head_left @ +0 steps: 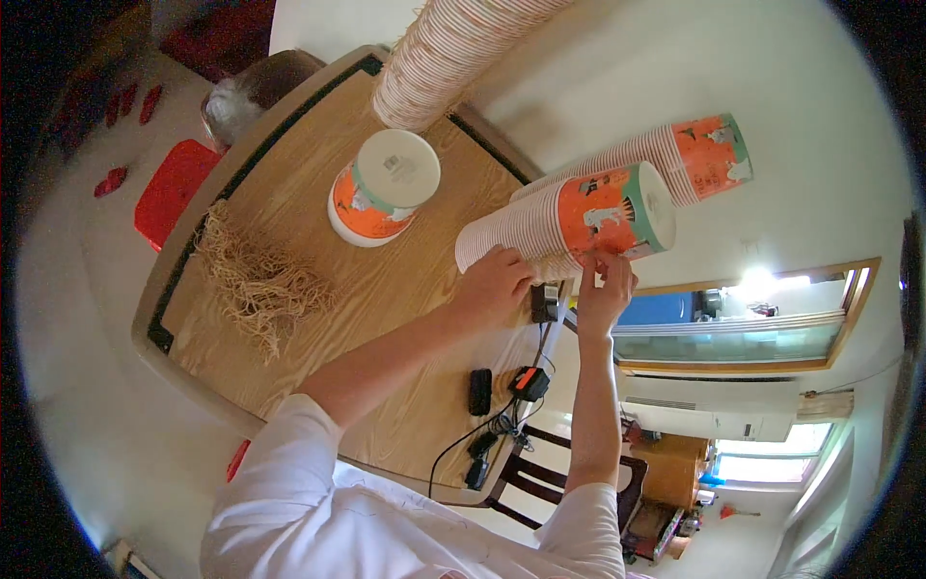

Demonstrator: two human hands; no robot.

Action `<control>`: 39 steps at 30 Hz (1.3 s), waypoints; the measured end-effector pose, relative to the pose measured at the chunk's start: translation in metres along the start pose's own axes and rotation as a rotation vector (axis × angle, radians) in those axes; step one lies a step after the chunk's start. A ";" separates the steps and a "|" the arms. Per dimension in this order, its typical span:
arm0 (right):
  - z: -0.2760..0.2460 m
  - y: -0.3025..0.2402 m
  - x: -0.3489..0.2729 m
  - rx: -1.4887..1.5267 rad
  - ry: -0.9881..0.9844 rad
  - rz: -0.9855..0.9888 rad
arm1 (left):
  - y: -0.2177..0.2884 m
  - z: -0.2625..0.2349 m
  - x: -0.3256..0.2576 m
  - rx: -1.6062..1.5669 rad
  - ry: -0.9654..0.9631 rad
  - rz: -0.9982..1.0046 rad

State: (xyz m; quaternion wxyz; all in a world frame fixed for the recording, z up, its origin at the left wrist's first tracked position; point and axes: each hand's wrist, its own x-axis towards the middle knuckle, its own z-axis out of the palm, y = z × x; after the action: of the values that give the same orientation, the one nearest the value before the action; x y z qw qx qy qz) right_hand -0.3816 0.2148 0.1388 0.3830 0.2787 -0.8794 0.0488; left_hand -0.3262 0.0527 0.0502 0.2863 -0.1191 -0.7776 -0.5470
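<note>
A stack of orange-and-white paper cups (569, 224) lies on its side over the right edge of a wooden table (318, 318). My left hand (494, 283) grips the lower, open end of this stack. My right hand (606, 285) pinches the rim of the outermost cup near the stack's closed end. A second sideways stack (690, 159) lies just behind it. One cup (384, 188) stands upside down on the table to the left.
A tall column of cups (453, 53) rises at the table's far end. Tangled straw-coloured strings (256, 280) lie at the table's left. Small black devices with cables (506, 391) sit near the front edge. A red stool (174, 188) and a dark wooden chair (540, 482) stand by.
</note>
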 end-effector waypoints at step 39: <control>0.020 -0.005 -0.011 0.179 -0.025 0.166 | -0.027 0.030 0.042 0.247 0.158 0.338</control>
State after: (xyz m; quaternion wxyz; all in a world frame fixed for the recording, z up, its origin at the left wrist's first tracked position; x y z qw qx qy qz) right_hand -0.3853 0.2094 0.1163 0.3401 0.2388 -0.8962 0.1553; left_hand -0.3833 0.0648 0.0458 0.4464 -0.1684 -0.7827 -0.3997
